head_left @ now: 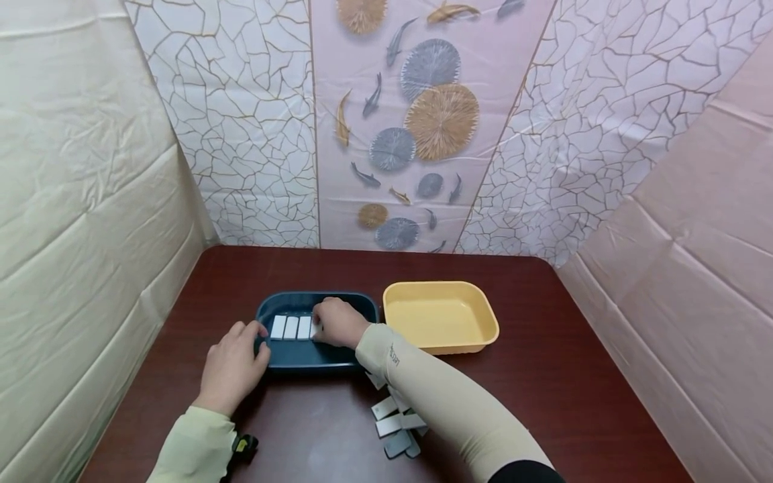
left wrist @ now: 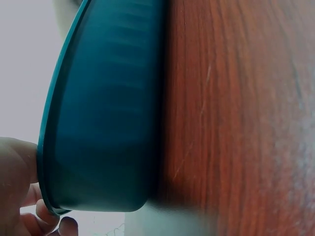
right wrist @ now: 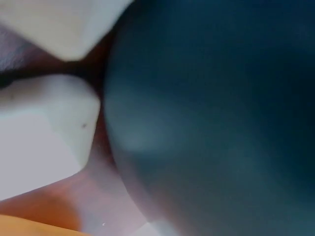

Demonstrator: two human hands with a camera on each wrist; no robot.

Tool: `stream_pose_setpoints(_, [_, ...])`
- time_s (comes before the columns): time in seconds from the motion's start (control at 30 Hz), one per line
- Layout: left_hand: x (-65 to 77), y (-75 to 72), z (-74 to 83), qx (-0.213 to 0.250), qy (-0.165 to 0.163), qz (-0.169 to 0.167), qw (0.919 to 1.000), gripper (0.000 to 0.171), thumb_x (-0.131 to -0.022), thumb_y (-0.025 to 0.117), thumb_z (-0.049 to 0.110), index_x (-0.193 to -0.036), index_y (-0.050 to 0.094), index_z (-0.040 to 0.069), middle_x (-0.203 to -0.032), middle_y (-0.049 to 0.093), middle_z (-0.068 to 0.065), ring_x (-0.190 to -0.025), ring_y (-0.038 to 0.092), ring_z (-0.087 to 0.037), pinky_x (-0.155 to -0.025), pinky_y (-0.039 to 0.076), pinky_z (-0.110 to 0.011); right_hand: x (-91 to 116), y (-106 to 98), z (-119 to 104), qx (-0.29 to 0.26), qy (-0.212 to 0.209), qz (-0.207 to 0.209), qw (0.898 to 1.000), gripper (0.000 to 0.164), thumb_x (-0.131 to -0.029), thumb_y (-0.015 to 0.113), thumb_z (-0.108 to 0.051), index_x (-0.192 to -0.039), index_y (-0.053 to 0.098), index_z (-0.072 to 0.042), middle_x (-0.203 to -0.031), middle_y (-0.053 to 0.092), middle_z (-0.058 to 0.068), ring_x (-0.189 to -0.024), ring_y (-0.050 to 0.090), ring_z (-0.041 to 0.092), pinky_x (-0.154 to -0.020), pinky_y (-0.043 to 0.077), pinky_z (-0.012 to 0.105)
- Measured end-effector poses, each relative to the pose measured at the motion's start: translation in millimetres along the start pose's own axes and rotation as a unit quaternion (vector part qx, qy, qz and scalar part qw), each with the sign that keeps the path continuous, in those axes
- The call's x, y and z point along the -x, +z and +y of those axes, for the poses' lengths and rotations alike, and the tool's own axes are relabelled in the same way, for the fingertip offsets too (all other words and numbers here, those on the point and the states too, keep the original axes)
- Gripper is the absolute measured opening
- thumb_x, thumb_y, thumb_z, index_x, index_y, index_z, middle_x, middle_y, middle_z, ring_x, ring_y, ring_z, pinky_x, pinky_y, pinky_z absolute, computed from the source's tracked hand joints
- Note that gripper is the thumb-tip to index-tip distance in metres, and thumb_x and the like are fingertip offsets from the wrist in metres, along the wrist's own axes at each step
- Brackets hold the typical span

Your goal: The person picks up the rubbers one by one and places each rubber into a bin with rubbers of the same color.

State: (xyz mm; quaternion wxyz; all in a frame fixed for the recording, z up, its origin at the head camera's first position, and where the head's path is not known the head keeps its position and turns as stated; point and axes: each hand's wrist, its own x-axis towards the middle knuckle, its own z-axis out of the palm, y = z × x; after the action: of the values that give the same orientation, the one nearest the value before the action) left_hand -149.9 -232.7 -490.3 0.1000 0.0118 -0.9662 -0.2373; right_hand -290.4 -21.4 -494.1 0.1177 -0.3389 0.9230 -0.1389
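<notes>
A dark blue tray (head_left: 311,361) stands on the table with a row of white rectangular tiles (head_left: 291,328) side by side inside it. My left hand (head_left: 231,370) holds the tray's left end, thumb and fingers around the rim (left wrist: 47,118) in the left wrist view. Inside the tray, my right hand (head_left: 341,323) pinches a white tile (head_left: 315,329) at the row's right end, its fingers partly hiding it. Under my right forearm lies a loose pile of white and grey tiles (head_left: 388,425). Two pale tiles (right wrist: 44,132) fill the left of the right wrist view, close beside the tray.
A yellow tray (head_left: 441,315) stands just right of the blue one. The table (head_left: 302,429) is dark reddish wood with rounded far corners. Cloth hangs on both sides, and a patterned backdrop (head_left: 260,121) closes off the far edge.
</notes>
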Motion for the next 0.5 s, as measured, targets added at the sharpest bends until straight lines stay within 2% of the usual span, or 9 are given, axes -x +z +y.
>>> stream_pose_setpoints(0.13, [-0.1, -0.4, 1.6, -0.002, -0.001, -0.002, 1.0, 0.02, -0.101, 0.069, 0.013, -0.119, 0.071, 0.005, -0.092, 0.058, -0.009, -0.069, 0.054, -0.023, -0.077, 0.051, -0.057, 10.5, -10.5, -9.9, 0.013, 0.003, -0.001, 1.0, 0.025, -0.098, 0.086, -0.032, -0.115, 0.08, -0.015, -0.11, 0.07, -0.001, -0.093, 0.064, 0.009, -0.08, 0.057, 0.027])
stream_pose_setpoints(0.33, [0.6, -1.5, 4.2, -0.007, -0.003, -0.004, 1.0, 0.02, -0.101, 0.069, 0.014, -0.119, 0.072, 0.004, -0.093, 0.059, -0.01, -0.069, 0.055, -0.024, -0.077, 0.052, -0.059, 9.3, -5.1, -3.3, 0.005, 0.007, 0.01, 1.0, 0.03, -0.097, 0.088, -0.036, -0.118, 0.079, -0.017, -0.111, 0.068, -0.002, -0.088, 0.061, 0.007, -0.081, 0.056, 0.026])
stream_pose_setpoints(0.4, [0.7, -1.5, 4.0, -0.007, -0.001, -0.003, 1.0, 0.019, -0.102, 0.07, 0.015, -0.118, 0.072, 0.004, -0.093, 0.059, -0.01, -0.069, 0.056, -0.024, -0.078, 0.052, -0.059, 12.8, -9.9, -3.2, -0.005, 0.005, 0.016, 1.0, 0.031, -0.097, 0.087, -0.037, -0.12, 0.078, -0.017, -0.112, 0.068, -0.003, -0.087, 0.061, 0.006, -0.081, 0.056, 0.026])
stream_pose_setpoints(0.5, [0.7, -1.3, 2.1, -0.005, 0.003, 0.0, 1.0, 0.019, -0.102, 0.07, 0.015, -0.117, 0.071, 0.004, -0.092, 0.059, -0.01, -0.069, 0.056, -0.024, -0.077, 0.052, -0.059, 25.1, -28.3, -10.0, -0.018, -0.004, 0.026, 0.999, 0.033, -0.1, 0.084, -0.036, -0.123, 0.077, -0.014, -0.116, 0.069, 0.0, -0.087, 0.062, 0.007, -0.082, 0.057, 0.027])
